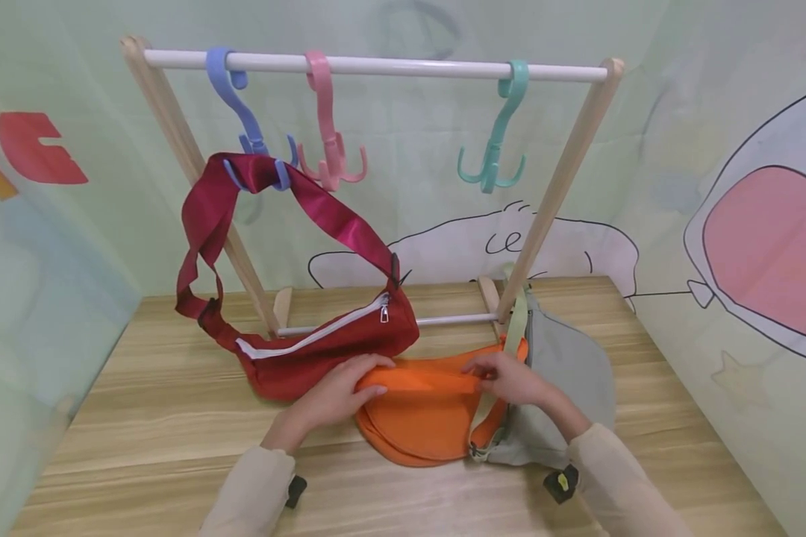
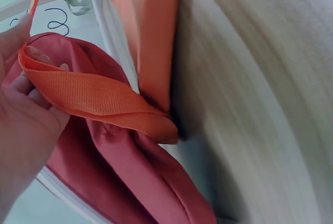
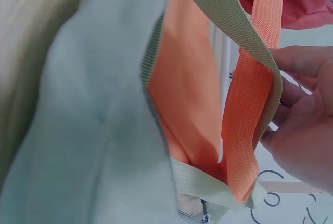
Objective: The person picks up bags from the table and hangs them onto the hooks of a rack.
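Observation:
An orange bag (image 1: 419,418) lies on the table with its strap raised along the top. My left hand (image 1: 339,391) grips the strap's left part; in the left wrist view the orange strap (image 2: 93,94) loops over the curled fingers. On the other side my right hand (image 1: 510,377) pinches the strap's right part. In the right wrist view the orange strap (image 3: 247,104) runs beside the olive strap (image 3: 229,11) of the grey bag (image 1: 571,365), close to the fingertips. The red bag (image 1: 336,347) hangs by its strap from the blue hook (image 1: 235,104), just behind my left hand.
A rack with a white rod (image 1: 410,66) and wooden posts (image 1: 557,186) stands at the back. A pink hook (image 1: 327,127) and a green hook (image 1: 500,127) hang on the rod. Printed cloth (image 1: 745,224) surrounds the wooden table (image 1: 141,447).

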The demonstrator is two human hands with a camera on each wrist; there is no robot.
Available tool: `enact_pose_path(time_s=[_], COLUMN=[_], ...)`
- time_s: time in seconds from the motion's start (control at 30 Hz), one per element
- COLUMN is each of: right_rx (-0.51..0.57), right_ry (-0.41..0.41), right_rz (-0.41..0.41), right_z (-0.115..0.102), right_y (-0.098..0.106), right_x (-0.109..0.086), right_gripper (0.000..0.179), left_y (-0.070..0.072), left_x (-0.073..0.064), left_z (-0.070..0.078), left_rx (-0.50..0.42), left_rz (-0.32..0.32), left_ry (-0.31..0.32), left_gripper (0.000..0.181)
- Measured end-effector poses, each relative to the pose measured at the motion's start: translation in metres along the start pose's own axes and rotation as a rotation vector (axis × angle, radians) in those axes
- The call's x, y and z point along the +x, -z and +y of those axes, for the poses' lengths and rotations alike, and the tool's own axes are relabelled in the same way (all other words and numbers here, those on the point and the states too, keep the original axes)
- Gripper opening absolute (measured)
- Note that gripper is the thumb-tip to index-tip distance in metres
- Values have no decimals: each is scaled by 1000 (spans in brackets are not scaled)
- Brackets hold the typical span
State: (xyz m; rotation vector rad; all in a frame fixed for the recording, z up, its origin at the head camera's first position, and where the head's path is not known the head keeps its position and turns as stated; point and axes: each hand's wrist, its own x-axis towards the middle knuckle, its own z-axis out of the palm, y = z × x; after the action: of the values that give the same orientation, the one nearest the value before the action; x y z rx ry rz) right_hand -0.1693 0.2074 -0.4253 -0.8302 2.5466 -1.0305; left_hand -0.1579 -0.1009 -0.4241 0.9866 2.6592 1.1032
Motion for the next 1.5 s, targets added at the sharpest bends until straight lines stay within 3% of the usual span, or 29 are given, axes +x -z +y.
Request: enact_pose_path(time_s=[0.5,0.73,1.0,1.5], right_rx=[-3,-26,21,98], right_ry=[106,98,73,84], right_rz=[19,27,18,30], right_z=[-14,-21,-29,-40], right_y=[23,30,38,56], right_x=[5,7,10,16], right_gripper=[25,27,29,30], left_y=[19,29,39,56], left_x=[2,4,7,9], left_z=[13,22,29,44], left_rx=[-1,16,44,72], left_rz=[27,39,69,109], left_ry=[-44,-67,-91,-77], left_gripper=[34,38,37,40])
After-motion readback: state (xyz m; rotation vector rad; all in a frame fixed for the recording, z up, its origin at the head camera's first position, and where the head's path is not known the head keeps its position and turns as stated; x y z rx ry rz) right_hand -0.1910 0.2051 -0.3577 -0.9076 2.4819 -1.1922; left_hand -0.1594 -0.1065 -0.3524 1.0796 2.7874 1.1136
